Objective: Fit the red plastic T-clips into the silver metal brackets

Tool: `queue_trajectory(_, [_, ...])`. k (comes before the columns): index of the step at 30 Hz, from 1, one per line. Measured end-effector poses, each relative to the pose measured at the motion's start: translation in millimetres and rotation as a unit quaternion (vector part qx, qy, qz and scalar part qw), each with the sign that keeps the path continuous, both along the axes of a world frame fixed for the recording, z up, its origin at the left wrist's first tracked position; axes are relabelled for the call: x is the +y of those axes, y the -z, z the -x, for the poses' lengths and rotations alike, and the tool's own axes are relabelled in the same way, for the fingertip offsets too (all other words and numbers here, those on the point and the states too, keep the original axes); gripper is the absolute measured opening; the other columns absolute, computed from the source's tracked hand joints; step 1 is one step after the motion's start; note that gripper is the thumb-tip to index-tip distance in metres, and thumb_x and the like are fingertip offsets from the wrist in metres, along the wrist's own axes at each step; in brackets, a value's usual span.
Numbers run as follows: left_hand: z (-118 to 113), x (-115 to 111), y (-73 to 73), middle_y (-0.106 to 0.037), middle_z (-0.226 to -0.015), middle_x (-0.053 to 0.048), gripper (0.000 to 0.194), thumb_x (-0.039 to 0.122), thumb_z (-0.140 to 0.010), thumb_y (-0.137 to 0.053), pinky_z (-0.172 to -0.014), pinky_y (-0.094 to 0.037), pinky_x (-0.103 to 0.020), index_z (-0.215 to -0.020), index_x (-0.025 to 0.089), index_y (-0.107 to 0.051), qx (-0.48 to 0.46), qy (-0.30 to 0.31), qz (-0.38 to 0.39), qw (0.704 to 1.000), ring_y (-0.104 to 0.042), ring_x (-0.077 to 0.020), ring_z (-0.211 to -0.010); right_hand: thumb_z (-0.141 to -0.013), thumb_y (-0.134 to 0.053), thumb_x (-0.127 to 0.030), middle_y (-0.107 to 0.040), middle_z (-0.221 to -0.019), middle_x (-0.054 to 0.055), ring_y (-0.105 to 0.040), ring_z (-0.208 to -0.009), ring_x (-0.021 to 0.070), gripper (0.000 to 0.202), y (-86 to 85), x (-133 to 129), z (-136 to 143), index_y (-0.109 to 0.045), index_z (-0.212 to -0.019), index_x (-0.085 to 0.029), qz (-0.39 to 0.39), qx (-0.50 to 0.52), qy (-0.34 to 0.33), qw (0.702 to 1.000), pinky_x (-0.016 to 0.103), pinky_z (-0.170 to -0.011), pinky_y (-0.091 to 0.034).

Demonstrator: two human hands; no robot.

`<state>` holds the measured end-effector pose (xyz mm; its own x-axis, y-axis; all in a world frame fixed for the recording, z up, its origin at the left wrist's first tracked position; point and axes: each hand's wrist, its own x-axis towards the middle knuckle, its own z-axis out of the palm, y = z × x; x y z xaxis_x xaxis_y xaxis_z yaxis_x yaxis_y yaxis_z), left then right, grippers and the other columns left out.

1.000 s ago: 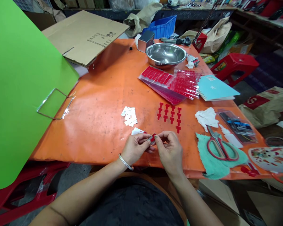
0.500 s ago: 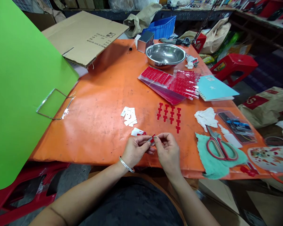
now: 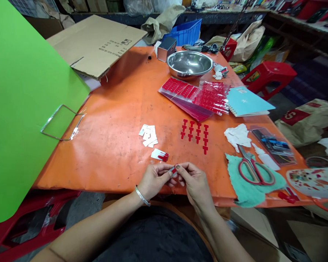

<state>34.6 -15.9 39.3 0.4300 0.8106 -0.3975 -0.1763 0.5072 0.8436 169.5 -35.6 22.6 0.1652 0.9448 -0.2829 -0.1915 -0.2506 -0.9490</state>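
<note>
Between my two hands, near the table's front edge, is a small red-and-grey piece (image 3: 174,170), partly covered by fingers. My left hand (image 3: 154,179), with a bracelet at the wrist, pinches its left side. The thumb and fingers of my right hand (image 3: 194,180) close on its right end. Just beyond my left hand lies a white card with red shapes on it (image 3: 160,155). Behind that is a loose pile of small white cards (image 3: 149,135). Several red T-shaped pieces (image 3: 198,133) lie in rows to the right.
On the orange table (image 3: 120,109) are red sheets in clear plastic (image 3: 194,94), a steel bowl (image 3: 190,64), a blue notebook (image 3: 248,102) and scissors (image 3: 255,171) on a green cloth (image 3: 235,182). A cardboard box (image 3: 98,43) and green board (image 3: 30,109) stand left.
Both hands have moved slightly toward my body with the small piece between them. More of the white card with red shapes now shows. The view has shifted a little.
</note>
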Motion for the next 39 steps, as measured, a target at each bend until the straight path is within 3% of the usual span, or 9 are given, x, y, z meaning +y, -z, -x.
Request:
queue_trajectory(4, [14, 2, 7.2, -0.068, -0.077, -0.006, 0.032, 0.038, -0.076, -0.062, -0.065, -0.051, -0.025, -0.097, 0.015, -0.068, 0.027, 0.082, -0.03, 0.996, -0.062, -0.0136, -0.068, -0.071, -0.067, -0.042, -0.05, -0.048, -0.004, -0.04, -0.04, 0.0079, 0.027, 9.0, -5, 2, -0.064, -0.068, -0.016, 0.016, -0.015, -0.005, 1.0, 0.02, -0.036, -0.033])
queue_trajectory(7, [25, 15, 10.6, -0.07, -0.082, -0.006, 0.026, 0.036, -0.077, -0.061, -0.067, -0.05, -0.027, -0.093, 0.018, -0.07, 0.138, 0.068, -0.112, 0.982, -0.063, -0.0162, -0.069, -0.074, -0.064, -0.044, -0.055, -0.055, -0.002, -0.046, -0.044, 0.0103, 0.031, 12.6, -5, 2, -0.067, -0.088, -0.016, 0.004, -0.067, -0.035, 0.997, 0.022, -0.039, -0.039])
queue_trajectory(10, [31, 32, 10.3, -0.069, -0.089, -0.006, 0.018, 0.027, -0.079, -0.058, -0.075, -0.047, -0.03, -0.09, 0.022, -0.071, 0.312, 0.053, -0.282, 0.906, -0.062, -0.0188, -0.08, -0.074, -0.063, -0.042, -0.063, -0.073, 0.003, -0.055, -0.056, 0.0135, 0.038, 14.9, 0, -4, -0.062, -0.102, -0.016, -0.03, -0.117, -0.02, 0.992, 0.025, -0.048, -0.046])
queue_trajectory(13, [31, 45, 11.0, -0.066, -0.084, -0.007, 0.019, 0.019, -0.082, -0.054, -0.079, -0.044, -0.034, -0.089, 0.023, -0.071, 0.426, 0.084, -0.408, 0.803, -0.056, -0.0207, -0.084, -0.075, -0.061, -0.039, -0.063, -0.075, 0.004, -0.057, -0.063, 0.016, 0.028, 18.1, 11, -22, -0.062, -0.09, -0.016, -0.061, -0.204, 0.002, 0.977, 0.028, -0.058, -0.049])
queue_trajectory(18, [25, 49, 17.7, -0.057, -0.087, -0.009, 0.014, 0.018, -0.08, -0.056, -0.078, -0.043, -0.036, -0.087, 0.018, -0.068, 0.521, 0.077, -0.464, 0.712, -0.048, -0.023, -0.087, -0.076, -0.052, -0.03, -0.062, -0.074, 0.005, -0.056, -0.066, 0.0184, 0.014, 23.0, 41, -80, -0.06, -0.075, -0.018, -0.094, -0.423, 0.057, 0.9, 0.033, -0.065, -0.046])
queue_trajectory(23, [5, 46, 11.9, -0.054, -0.091, -0.01, 0.016, 0.023, -0.084, -0.051, -0.079, -0.042, -0.039, -0.093, 0.015, -0.062, 0.554, 0.085, -0.473, 0.68, -0.047, -0.0233, -0.087, -0.071, -0.051, -0.017, -0.062, -0.075, 0.007, -0.056, -0.069, 0.0198, 0.012, 26.1, 72, -125, -0.062, -0.071, -0.016, -0.063, -0.561, 0.033, 0.825, 0.033, -0.067, -0.044])
queue_trajectory(30, [-68, 60, 19.4, -0.057, -0.095, -0.011, 0.024, 0.018, -0.09, -0.038, -0.084, -0.041, -0.035, -0.092, 0.012, -0.061, 0.451, 0.234, -0.564, 0.651, -0.048, -0.0219, -0.094, -0.062, -0.057, -0.005, -0.059, -0.055, 0.001, -0.053, -0.054, 0.0149, 0.016, 16.3, 101, -140, -0.059, -0.053, -0.018, -0.018, -0.574, -0.094, 0.813, 0.024, -0.054, -0.036])
queue_trajectory(33, [-93, 68, 28.4, -0.055, -0.103, -0.012, 0.024, 0.017, -0.09, -0.037, -0.085, -0.041, -0.034, -0.102, 0.01, -0.057, 0.46, 0.248, -0.558, 0.645, -0.048, -0.0215, -0.097, -0.061, -0.058, -0.003, -0.058, -0.051, -0.001, -0.051, -0.05, 0.0129, 0.018, 12.3, 108, -142, -0.059, -0.051, -0.018, -0.006, -0.581, -0.135, 0.802, 0.022, -0.051, -0.034])
queue_trajectory(39, [-107, 74, 34.8, -0.048, -0.118, -0.015, 0.062, 0.054, -0.079, -0.051, -0.088, -0.039, -0.036, -0.122, 0.01, -0.047, 0.497, 0.231, -0.573, 0.609, -0.043, -0.0264, -0.104, -0.073, -0.054, -0.01, -0.064, -0.081, 0.01, -0.057, -0.073, 0.0195, 0.014, 17.0, 91, -132, -0.067, -0.076, -0.014, -0.023, -0.627, -0.118, 0.77, 0.027, -0.067, -0.04])
